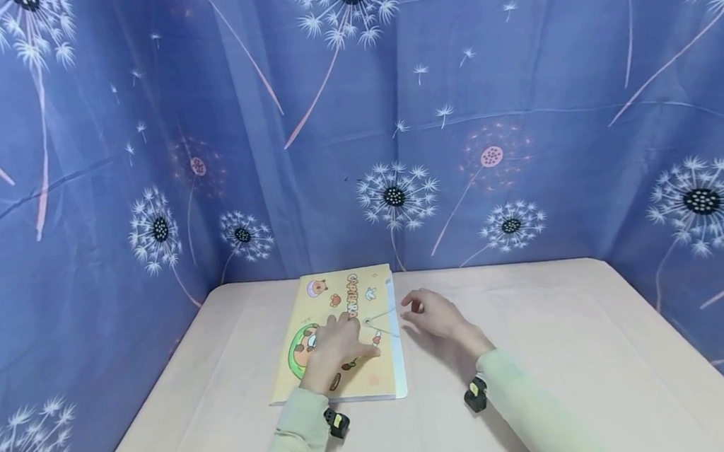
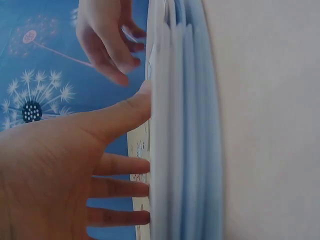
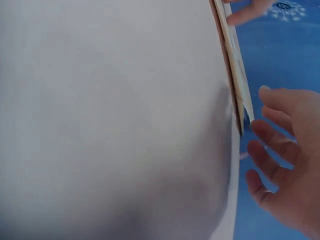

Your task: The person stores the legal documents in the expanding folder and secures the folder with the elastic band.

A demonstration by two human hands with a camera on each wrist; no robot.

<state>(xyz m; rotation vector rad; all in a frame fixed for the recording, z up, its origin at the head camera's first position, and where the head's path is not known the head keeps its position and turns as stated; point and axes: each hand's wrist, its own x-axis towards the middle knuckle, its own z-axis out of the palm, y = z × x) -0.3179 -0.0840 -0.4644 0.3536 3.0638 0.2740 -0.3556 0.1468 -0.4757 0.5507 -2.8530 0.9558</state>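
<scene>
A yellow expanding file folder (image 1: pixel 334 290) with cartoon capybara prints lies flat on the table. My left hand (image 1: pixel 338 343) rests on its cover, fingers spread and fairly straight. Several pale blue pocket layers (image 2: pixel 185 140) show along the folder's side in the left wrist view. From a round button on the cover, a thin white cord (image 1: pixel 382 315) runs in two strands to the right edge. Just beyond that edge hovers my right hand (image 1: pixel 438 315), its fingers loosely bent. In the right wrist view I see nothing gripped between those fingers.
The table (image 1: pixel 538 354) has a pale pinkish cover. Blue cloth (image 1: pixel 308 188) printed with dandelions hangs behind it and along its sides. A small black wrist device (image 1: pixel 475 394) sits on each forearm, over light green sleeves.
</scene>
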